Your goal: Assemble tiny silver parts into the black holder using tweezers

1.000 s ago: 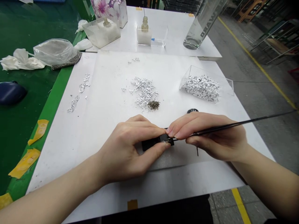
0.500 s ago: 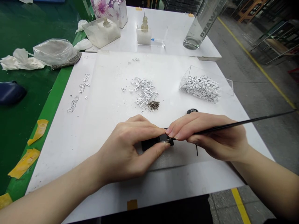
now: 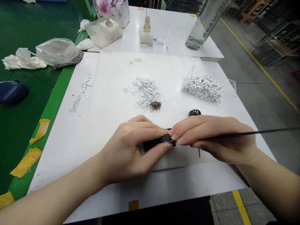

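My left hand (image 3: 126, 150) pinches a small black rectangular piece (image 3: 152, 144) between thumb and fingers, just above the white work sheet (image 3: 105, 72). My right hand (image 3: 217, 140) holds long, thin black tweezers (image 3: 248, 134), and their fine tips reach the black piece. Something tiny and bright shows at those tips, too small to name. Both hands nearly touch. Beyond them lie a loose pile of small silvery-white flakes (image 3: 145, 92) and a little heap of dark granules (image 3: 155, 105).
A clear acrylic box (image 3: 203, 89) of silvery flakes stands at right, with a small black round object (image 3: 195, 112) near my right hand. Farther back stand a glass bottle (image 3: 199, 31) and clear holders. A plastic bag (image 3: 56, 51) and white cloths lie on the green bench at left.
The tweezers' long end has swung down from slanting upward to the right to nearly level. My right hand has shifted slightly right. The left hand's grip on the black piece looks unchanged.
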Demonstrator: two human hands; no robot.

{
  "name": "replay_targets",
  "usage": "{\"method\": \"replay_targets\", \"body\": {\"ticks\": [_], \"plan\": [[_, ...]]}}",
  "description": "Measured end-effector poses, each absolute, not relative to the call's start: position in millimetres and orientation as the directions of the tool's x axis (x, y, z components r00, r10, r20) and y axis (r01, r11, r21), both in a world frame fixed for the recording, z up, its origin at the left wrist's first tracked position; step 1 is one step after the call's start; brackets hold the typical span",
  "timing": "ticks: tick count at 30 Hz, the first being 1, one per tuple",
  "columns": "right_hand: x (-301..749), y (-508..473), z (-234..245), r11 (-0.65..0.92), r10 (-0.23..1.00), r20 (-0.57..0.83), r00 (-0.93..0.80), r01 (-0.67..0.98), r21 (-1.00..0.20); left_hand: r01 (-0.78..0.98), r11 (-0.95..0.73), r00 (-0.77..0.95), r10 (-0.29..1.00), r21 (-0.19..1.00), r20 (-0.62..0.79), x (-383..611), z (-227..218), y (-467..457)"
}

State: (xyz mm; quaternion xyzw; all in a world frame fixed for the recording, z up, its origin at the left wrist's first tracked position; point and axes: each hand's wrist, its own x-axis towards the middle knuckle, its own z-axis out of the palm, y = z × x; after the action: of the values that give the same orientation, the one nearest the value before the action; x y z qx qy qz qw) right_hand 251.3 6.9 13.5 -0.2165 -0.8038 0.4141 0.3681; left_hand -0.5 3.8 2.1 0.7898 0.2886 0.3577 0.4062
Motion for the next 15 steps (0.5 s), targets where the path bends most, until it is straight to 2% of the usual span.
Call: {"method": "replay_targets", "body": {"ticks": [6, 10, 12, 15], "plan": [[250, 3, 28, 0.602, 0.65, 0.371, -0.663, 0.151, -0.784, 0.146, -0.519, 0.573, 0.738, 0.842, 0.355, 0, 0, 4], [250, 5, 22, 0.563, 0.658, 0.359, -0.662, 0.116, -0.818, 0.16, -0.508, 0.586, 0.739, 0.846, 0.332, 0, 1, 4], [248, 8, 14, 0.507, 0.73, 0.379, -0.568, 0.079, -0.858, 0.16, -0.513, 0.576, 0.743, 0.844, 0.342, 0, 0, 4], [241, 11, 3, 0.417, 0.881, 0.377, -0.285, 0.093, -0.904, 0.159, -0.533, 0.55, 0.747, 0.831, 0.374, 0, -4, 4]]}}
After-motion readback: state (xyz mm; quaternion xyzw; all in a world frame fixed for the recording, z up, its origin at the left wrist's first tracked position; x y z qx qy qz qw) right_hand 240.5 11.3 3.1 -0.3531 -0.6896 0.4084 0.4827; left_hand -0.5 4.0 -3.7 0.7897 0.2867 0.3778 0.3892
